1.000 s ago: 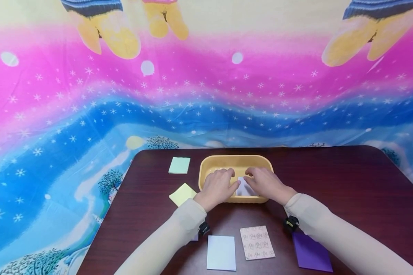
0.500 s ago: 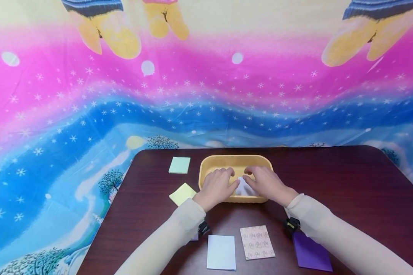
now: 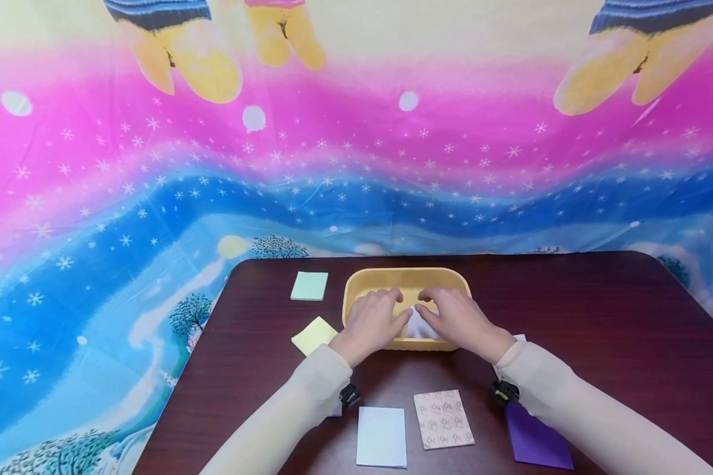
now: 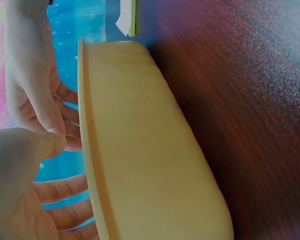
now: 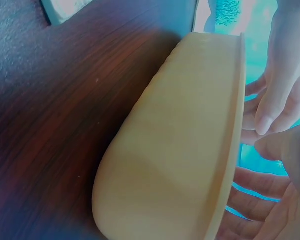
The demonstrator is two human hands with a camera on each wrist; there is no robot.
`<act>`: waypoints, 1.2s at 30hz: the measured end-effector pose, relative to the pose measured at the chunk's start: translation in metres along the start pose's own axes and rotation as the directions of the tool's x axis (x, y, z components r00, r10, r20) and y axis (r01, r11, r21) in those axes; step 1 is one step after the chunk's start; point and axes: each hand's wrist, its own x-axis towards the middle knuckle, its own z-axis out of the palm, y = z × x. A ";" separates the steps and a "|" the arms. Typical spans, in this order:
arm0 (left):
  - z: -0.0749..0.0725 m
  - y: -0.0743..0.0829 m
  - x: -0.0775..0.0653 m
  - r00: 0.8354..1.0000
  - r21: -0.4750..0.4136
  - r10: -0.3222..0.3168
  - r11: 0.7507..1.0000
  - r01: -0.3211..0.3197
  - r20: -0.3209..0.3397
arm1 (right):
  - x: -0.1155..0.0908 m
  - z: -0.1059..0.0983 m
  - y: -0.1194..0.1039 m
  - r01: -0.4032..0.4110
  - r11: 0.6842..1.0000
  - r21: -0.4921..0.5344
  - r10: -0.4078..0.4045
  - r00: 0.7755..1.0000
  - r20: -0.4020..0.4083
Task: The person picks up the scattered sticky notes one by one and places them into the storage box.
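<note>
Both bare hands reach over the near rim of a yellow plastic basin (image 3: pixel 407 271). My left hand (image 3: pixel 373 323) is on its left side, fingers bent down inside. The right hand (image 3: pixel 460 320) mirrors it, and the thumbs point toward each other. Below and between them a piece of white paper (image 3: pixel 420 324) shows inside the basin, partly covered by the hands. In the left wrist view, the left thumb (image 4: pixel 50 144) stands apart from its fingers, nothing visible between them. The right thumb (image 5: pixel 270 149) stands likewise apart in the right wrist view. Fingertips are hidden behind the basin wall (image 5: pixel 175 135).
A green pad (image 3: pixel 309 285) and a yellow pad (image 3: pixel 315 336) lie left of the basin. In front are a pale pad (image 3: pixel 381 437), a patterned pink pad (image 3: pixel 443 419) and a purple pad (image 3: pixel 537 437), partly under the right sleeve. A patterned cloth (image 3: pixel 356 132) hangs behind the table.
Both hands have shifted slightly; the right moved a little left, toward the left hand. Less of the white paper's top shows. A white corner now appears beside the right sleeve.
</note>
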 end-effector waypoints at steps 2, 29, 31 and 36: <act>-0.001 0.000 0.000 1.000 0.000 -0.001 1.000 0.001 -0.001 | -0.001 -0.001 -0.002 0.003 1.000 0.001 -0.003 1.000 -0.004; -0.013 0.003 -0.012 0.999 -0.014 0.025 1.000 -0.025 -0.027 | -0.020 -0.012 -0.020 0.041 0.999 -0.008 -0.042 0.998 -0.055; -0.014 0.003 -0.013 0.999 -0.016 0.026 1.000 -0.027 -0.030 | -0.021 -0.012 -0.020 0.044 0.999 -0.008 -0.045 0.997 -0.062; -0.015 0.000 -0.015 0.999 -0.009 0.034 0.999 -0.034 -0.042 | -0.024 -0.014 -0.023 0.053 0.999 -0.004 -0.053 0.996 -0.072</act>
